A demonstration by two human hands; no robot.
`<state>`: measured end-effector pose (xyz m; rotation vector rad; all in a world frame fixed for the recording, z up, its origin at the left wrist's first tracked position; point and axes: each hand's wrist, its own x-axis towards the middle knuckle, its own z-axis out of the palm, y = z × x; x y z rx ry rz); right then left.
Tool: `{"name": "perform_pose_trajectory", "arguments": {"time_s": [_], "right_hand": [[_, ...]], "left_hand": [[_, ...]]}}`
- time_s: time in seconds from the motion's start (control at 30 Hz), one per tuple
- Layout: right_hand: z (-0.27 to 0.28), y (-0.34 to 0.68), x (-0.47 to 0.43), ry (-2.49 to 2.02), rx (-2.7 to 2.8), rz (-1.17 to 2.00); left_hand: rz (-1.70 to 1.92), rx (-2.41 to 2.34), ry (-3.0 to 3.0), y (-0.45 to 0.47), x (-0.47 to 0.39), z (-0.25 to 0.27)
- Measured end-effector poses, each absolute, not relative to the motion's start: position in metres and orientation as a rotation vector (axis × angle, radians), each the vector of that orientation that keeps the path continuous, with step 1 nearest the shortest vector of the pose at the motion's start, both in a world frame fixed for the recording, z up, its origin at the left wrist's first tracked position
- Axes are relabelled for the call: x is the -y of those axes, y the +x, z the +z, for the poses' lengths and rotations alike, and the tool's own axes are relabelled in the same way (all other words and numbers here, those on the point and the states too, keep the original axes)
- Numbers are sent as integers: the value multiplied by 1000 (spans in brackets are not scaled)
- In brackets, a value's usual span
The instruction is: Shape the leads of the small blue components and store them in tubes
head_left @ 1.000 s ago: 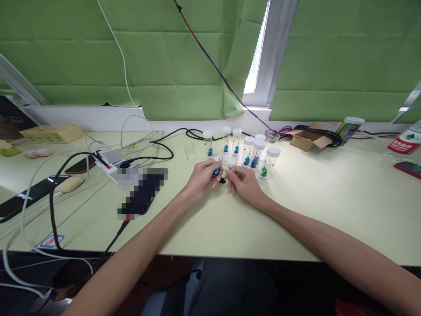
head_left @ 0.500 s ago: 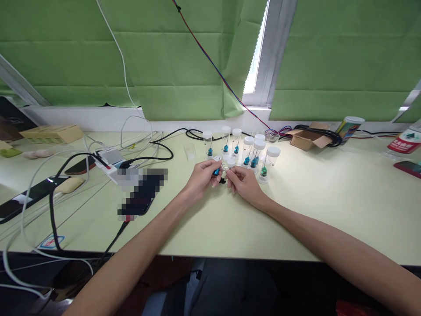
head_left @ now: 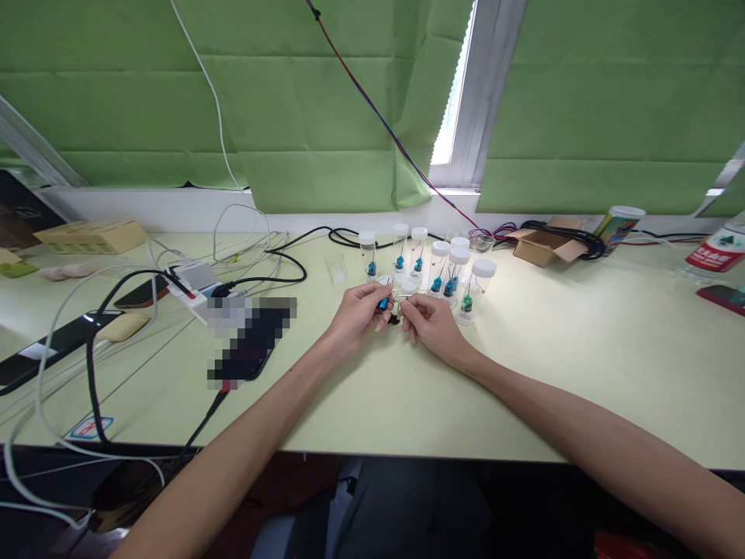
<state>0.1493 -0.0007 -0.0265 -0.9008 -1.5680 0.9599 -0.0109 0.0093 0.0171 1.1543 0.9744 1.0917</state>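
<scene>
My left hand (head_left: pixel 359 312) is closed, pinching a small blue piece (head_left: pixel 382 303) from which thin metal wire sticks out. Close beside it, my right hand (head_left: pixel 431 320) has thumb and forefinger pressed together on a thin bent metal wire (head_left: pixel 400 296). Whether this wire is joined to the blue piece I cannot tell. A small black thing (head_left: pixel 394 319) shows below, between the hands. Just behind them stand several clear vials with white caps, each with a blue or green piece and wire inside; the nearest vial (head_left: pixel 466 301) holds a green one.
An uncapped clear cup (head_left: pixel 336 269) stands left of the vials. A power strip (head_left: pixel 203 303) with tangled cables and a phone (head_left: pixel 256 341) lie to the left. At the back right are an open cardboard box (head_left: pixel 544 247), a can (head_left: pixel 618 230) and a bottle (head_left: pixel 719 250).
</scene>
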Motion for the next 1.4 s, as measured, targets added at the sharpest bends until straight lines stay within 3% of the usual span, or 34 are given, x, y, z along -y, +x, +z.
{"name": "perform_pose_trajectory", "arguments": {"time_s": [1.4], "right_hand": [[-27,149,2,-897,1623,1000]], "left_hand": [[1076,-1020,1202,-11,-10,17]]}}
